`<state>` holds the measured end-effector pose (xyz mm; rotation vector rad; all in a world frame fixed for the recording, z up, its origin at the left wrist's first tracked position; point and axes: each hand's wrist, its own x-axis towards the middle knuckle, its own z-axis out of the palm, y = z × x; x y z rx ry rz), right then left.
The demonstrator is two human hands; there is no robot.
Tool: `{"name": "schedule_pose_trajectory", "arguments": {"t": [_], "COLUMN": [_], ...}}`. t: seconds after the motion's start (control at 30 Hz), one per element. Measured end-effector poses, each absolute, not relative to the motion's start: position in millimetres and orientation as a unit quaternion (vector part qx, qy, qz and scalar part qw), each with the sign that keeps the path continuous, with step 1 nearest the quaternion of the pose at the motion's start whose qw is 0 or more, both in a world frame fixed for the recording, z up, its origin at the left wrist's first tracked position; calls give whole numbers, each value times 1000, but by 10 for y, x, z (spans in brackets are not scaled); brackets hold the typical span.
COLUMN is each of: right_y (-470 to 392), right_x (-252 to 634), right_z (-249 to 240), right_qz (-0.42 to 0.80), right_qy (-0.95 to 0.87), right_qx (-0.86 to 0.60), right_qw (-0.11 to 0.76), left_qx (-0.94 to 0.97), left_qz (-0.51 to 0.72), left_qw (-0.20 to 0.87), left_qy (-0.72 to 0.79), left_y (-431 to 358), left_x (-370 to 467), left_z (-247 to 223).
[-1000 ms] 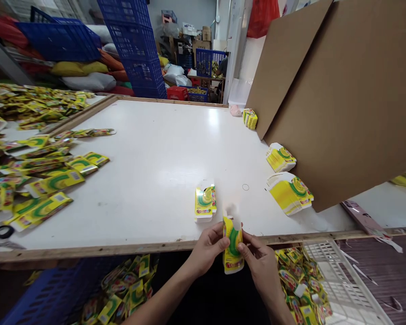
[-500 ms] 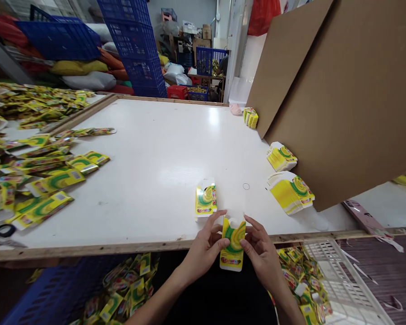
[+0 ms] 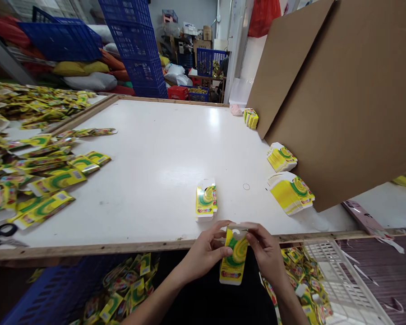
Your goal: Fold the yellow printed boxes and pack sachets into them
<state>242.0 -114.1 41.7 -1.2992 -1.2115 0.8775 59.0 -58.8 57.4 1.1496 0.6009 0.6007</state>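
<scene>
A yellow and green printed carton [image 3: 235,259] is held upright between both hands, just off the table's front edge. My left hand [image 3: 209,253] grips its left side, thumb on the front panel. My right hand [image 3: 262,248] pinches the top right corner by the white top flap, which is folded over. Just beyond my hands, a small stack of similar cartons [image 3: 205,201] lies on the white table [image 3: 149,180]. Flat carton stacks [image 3: 292,193] rest to the right.
Large cardboard sheets [image 3: 352,99] lean along the right side. Filled cartons [image 3: 54,180] and black-handled scissors [image 3: 6,237] lie at left. Below the edge are a blue crate [image 3: 54,289] and a white crate [image 3: 345,280] with cartons. Blue crates [image 3: 135,49] stand stacked behind.
The carton has come slightly lower. My right hand has moved from its side up to the top corner, and the white flap has folded over. My left hand keeps its hold.
</scene>
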Motion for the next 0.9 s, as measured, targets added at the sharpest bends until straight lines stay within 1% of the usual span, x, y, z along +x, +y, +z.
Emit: {"name": "schedule_pose_trajectory", "arguments": {"t": [0.1, 0.2, 0.27, 0.4, 0.53, 0.8, 0.9], "right_y": [-1144, -1139, -1124, -1091, -1087, -1090, -1094], "right_x": [2473, 2469, 2431, 2357, 2329, 2279, 2348], "right_z": [468, 508, 500, 438, 400, 376, 377], "right_qz": [346, 407, 427, 390, 385, 355, 359], "right_qy": [-554, -539, -523, -508, -521, -490, -508], "right_qx": [-551, -578, -597, -623, -621, -650, -617], "right_qw": [520, 458, 434, 450, 441, 459, 482], "left_qx": [557, 585, 605, 619, 621, 635, 603], "left_qz": [291, 295, 291, 279, 273, 283, 304], "left_qw": [709, 666, 651, 645, 649, 629, 644], "left_qy": [321, 355, 356, 351, 345, 347, 358], "left_y": [-574, -588, -605, -619, -613, -630, -598], "left_x": [596, 612, 619, 617, 620, 669, 640], "left_z": [567, 556, 548, 547, 586, 671, 652]}}
